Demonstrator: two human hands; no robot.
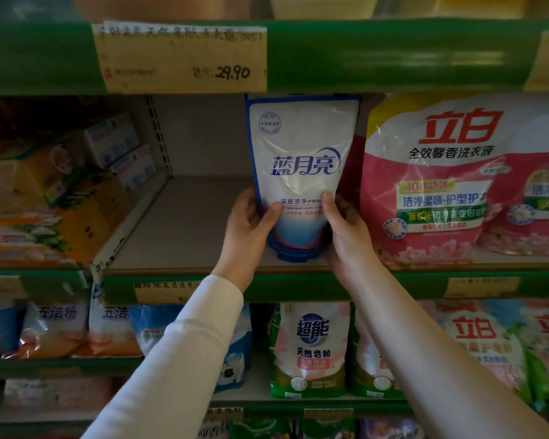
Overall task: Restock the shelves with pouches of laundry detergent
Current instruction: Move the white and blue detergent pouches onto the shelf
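Pouch [301,160] top hidden behind shelf lip [393,55], pink bag [547,217] cut by right edge, tag [181,58] writing blurred

white, blue-edged detergent pouch [301,172] upright on the shelf [184,229]

The only camera sits on my head, facing forward and a little down at the store shelving from close range. The middle shelf [184,223] fills the centre, the green shelf edge [393,55] above spans the top, and my left sleeve [178,359] and right forearm [425,343] enter from the near bottom edge.
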